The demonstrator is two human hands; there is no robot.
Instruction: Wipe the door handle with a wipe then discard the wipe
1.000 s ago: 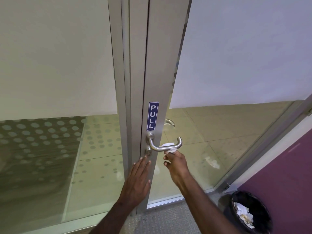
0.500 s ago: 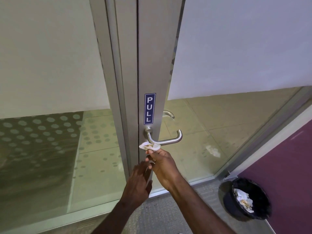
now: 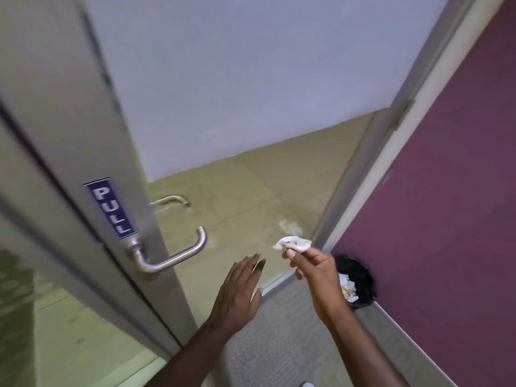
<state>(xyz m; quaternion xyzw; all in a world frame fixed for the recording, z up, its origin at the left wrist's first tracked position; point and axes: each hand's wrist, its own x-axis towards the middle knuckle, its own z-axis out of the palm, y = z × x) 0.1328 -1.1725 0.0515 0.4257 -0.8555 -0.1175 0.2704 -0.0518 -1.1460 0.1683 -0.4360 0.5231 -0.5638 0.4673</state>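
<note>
1. The door (image 3: 83,113) fills the left of the view, its frame tilted, a blue PULL sign (image 3: 111,208) just above the handle (image 3: 170,254). The view has swung right since a moment ago, so the door edge now leans across the frame.
2. The purple wall (image 3: 452,208) stands on the right, and the black bin (image 3: 358,277) sits on the floor against it, crumpled paper already inside.
3. The left hand (image 3: 237,294) is open and flat, fingers spread, holding nothing. Half a second ago it rested on the door frame; now it is clear of it, near the door's edge.
4. The right hand (image 3: 312,272) pinches the wipe (image 3: 291,243) between thumb and fingertips. It was under the handle base a moment ago; now it is well apart from the handle, to its right, between handle and bin.
5. The wipe is crumpled and shows brownish marks. Wiping looks finished, and the discard is the step in hand: the wipe is not yet over the bin, which lies lower and further right.
</note>
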